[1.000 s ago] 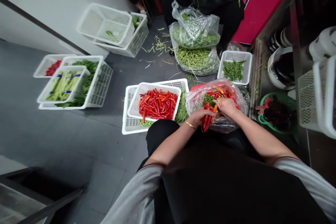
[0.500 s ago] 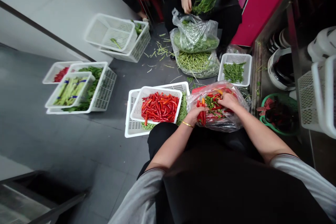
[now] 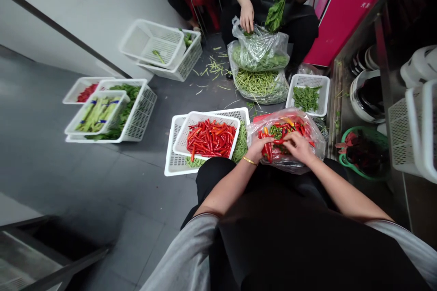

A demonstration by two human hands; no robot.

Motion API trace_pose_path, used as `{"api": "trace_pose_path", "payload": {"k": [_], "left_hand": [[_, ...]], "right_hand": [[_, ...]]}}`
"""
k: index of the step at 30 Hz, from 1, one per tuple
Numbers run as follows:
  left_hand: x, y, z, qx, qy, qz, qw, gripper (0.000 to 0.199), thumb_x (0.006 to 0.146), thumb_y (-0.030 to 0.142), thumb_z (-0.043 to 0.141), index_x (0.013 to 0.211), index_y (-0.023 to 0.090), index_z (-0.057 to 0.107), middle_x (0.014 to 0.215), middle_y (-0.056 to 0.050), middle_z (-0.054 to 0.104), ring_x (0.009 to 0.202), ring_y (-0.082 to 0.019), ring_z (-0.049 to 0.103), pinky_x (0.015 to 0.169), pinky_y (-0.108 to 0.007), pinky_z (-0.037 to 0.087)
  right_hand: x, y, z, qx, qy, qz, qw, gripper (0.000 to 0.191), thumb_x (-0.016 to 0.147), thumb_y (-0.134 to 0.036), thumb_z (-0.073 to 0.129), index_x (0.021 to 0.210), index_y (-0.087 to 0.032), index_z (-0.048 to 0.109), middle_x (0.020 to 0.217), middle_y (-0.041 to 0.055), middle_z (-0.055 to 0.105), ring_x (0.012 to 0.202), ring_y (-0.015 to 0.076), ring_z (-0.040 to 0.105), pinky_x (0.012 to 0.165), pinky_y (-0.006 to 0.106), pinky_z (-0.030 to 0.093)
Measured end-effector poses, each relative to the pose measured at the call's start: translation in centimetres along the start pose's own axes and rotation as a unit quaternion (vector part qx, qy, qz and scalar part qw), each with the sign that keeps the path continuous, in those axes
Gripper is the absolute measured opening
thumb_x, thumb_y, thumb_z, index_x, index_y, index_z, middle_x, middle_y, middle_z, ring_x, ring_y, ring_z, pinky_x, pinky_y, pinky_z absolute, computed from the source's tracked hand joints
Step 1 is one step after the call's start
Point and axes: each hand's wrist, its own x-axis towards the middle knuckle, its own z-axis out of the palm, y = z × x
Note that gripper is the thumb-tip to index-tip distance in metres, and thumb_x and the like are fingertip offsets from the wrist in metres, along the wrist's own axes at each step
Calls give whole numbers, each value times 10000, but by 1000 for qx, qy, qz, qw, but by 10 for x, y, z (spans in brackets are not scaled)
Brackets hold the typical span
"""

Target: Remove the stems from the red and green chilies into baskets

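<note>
Chillies (image 3: pixel 267 149), red and thin, are bunched in the left hand (image 3: pixel 258 148), which is closed around them just at the near left edge of a clear plastic bag (image 3: pixel 309 145). The right hand (image 3: pixel 297 145) sits beside it over the bag's mouth, fingers curled and pinching at one chilli; left and right hands nearly touch. The bag rests on the floor against the person's knees and holds more red chillies mixed with green stalks.

These chillies look light, slim and smooth-skinned, likely a little slippery, and firm enough to snap rather than bend. The green stalk end seems the sure place to pinch; the body would bruise or split if squeezed hard.

Left of the bag, a white basket (image 3: pixel 191 122) is heaped with red chillies, nested on a larger basket with green beans. Beyond the bag stands a small basket of green leaves (image 3: pixel 306 97), and past that two bags of greens (image 3: pixel 259 66). Well left of the bag are more baskets with vegetables (image 3: pixel 112 109). Farthest from the bag, two other people sit; one person's hand (image 3: pixel 246 17) reaches into the far bag while the other holds a leafy stem.
</note>
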Motion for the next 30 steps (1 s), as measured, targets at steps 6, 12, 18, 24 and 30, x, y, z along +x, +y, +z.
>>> {"api": "trace_pose_path", "payload": {"k": [6, 12, 18, 24, 30], "left_hand": [[-8, 8, 0, 28, -62, 53, 996, 373, 492, 137, 818, 825, 128, 650, 664, -32, 699, 521, -123, 588, 579, -279, 505], [-16, 13, -1, 20, -111, 83, 990, 353, 494, 125, 762, 827, 120, 642, 707, -47, 717, 641, -159, 661, 722, -310, 535], [-16, 18, 0, -2, -76, 136, 988, 339, 524, 124, 731, 844, 141, 620, 704, -20, 696, 690, -157, 664, 751, -303, 518], [-20, 32, 4, 37, -97, 158, 982, 303, 531, 99, 732, 810, 147, 624, 722, 2, 671, 696, -145, 655, 775, -304, 517], [-22, 30, 5, 29, -35, 132, 990, 291, 545, 95, 739, 812, 135, 631, 691, -10, 661, 650, -141, 642, 689, -274, 512]], "right_hand": [[3, 21, -23, 331, -40, 338, 880, 549, 805, -769, 501, 716, -228, 472, 480, -58, 394, 403, 110, 403, 384, 240, 325], [2, 13, -18, 504, -115, 381, 766, 616, 709, -754, 643, 630, -233, 323, 454, -120, 217, 359, 42, 180, 322, 181, 168], [-5, 8, -11, 490, -119, 443, 741, 632, 748, -817, 524, 640, -230, 316, 473, -118, 222, 362, 37, 154, 302, 165, 155], [11, -6, -6, 457, -58, 361, 811, 593, 710, -737, 646, 613, -234, 349, 448, -103, 274, 352, 58, 260, 324, 199, 241], [22, -8, -8, 32, -14, 174, 984, 473, 898, -560, 472, 583, -207, 479, 563, 42, 545, 563, 166, 544, 523, 269, 388]]}}
